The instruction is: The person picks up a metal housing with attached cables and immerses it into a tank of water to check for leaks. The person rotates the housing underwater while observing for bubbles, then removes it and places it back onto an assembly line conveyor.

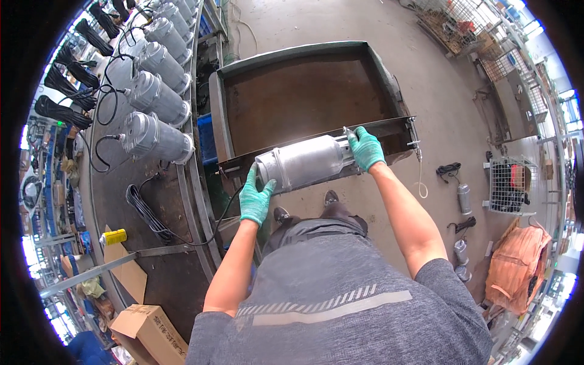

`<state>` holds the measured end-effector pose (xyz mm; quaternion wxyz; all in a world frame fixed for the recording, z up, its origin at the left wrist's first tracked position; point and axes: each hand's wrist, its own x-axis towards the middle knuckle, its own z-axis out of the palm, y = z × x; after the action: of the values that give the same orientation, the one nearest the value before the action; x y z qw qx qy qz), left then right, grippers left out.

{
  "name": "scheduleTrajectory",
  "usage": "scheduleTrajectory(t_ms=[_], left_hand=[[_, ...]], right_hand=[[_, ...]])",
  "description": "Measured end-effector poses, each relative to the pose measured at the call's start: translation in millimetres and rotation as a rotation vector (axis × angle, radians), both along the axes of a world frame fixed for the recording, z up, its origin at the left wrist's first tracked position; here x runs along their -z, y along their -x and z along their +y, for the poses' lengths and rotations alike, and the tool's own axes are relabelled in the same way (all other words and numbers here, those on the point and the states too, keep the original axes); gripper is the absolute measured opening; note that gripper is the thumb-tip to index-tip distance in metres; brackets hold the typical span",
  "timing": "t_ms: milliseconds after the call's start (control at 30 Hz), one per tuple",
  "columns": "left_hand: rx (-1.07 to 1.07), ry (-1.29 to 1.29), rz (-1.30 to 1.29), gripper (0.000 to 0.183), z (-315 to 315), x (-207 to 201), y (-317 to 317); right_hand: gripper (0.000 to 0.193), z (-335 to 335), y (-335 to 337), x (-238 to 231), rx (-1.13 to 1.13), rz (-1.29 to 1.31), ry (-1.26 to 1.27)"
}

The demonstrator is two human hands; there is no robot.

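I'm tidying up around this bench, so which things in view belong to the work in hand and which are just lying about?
Likely part of the work:
silver cylinder, held in the left hand and right hand
black cable, leading toward the left hand
metal tank, just beyond

Apparently lying about:
yellow can
cardboard box
orange sack

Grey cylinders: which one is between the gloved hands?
The grey cylinder at the near edge of the tank, left hand on one end, right hand on the other; the others are on the bench or floor.
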<state>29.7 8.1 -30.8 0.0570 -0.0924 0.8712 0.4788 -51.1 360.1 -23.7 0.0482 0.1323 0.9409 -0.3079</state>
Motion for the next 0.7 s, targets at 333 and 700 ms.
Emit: scheduleTrajectory(t_ms=[333, 700], left_hand=[[0.088, 0.136, -0.009, 0.074, 9.3, -24.3, 18.1], [0.074, 0.053, -0.007, 0.074, 2.6, -5.6, 1.2]], right_hand=[[0.038, 5.9, 1.4, 1.0, 0.034, -0.008, 0.006], [0.039, 4.4, -5.2, -5.6, 0.002, 0.048, -0.045]])
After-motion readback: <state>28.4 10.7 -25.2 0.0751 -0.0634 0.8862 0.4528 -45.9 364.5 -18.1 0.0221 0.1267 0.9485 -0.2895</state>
